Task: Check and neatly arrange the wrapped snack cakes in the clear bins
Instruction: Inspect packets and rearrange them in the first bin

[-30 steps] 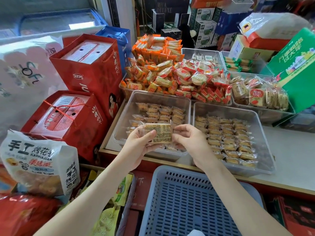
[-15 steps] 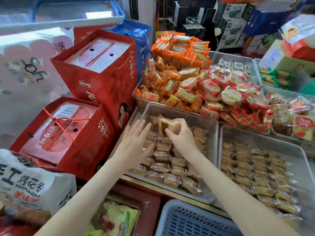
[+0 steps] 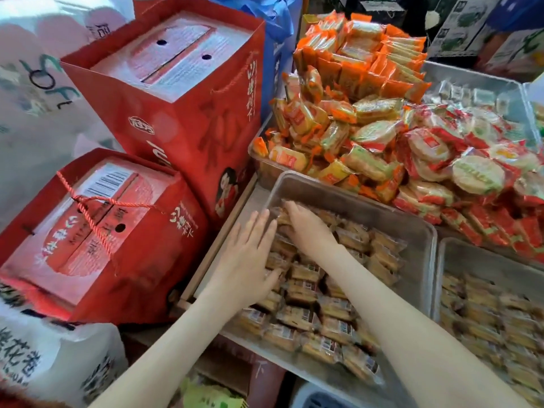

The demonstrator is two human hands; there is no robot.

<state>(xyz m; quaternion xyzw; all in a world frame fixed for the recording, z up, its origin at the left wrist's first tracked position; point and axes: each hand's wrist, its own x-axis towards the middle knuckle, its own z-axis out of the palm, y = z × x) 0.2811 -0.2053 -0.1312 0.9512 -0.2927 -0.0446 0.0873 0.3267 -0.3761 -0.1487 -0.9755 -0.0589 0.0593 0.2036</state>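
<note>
A clear bin (image 3: 356,202) holds rows of wrapped snack cakes (image 3: 306,290) with barcode labels. My left hand (image 3: 250,260) lies flat with straight fingers on the cakes along the bin's left side. My right hand (image 3: 306,228) reaches into the far left corner, its fingers curled down over one snack cake (image 3: 281,219) there; its thumb is hidden. A second clear bin (image 3: 482,257) to the right holds more of the same cakes (image 3: 485,319), blurred.
Two red gift boxes (image 3: 176,98) (image 3: 97,231) stand close to the bin's left. Heaped trays of orange and red wrapped snacks (image 3: 368,128) sit behind it. A white bag (image 3: 53,357) lies at lower left, and a blue basket (image 3: 323,400) sits below.
The cake I held up in both hands has gone down into the left bin's far corner with my right hand. My left hand let go and settled flat on the cakes. My head moved closer.
</note>
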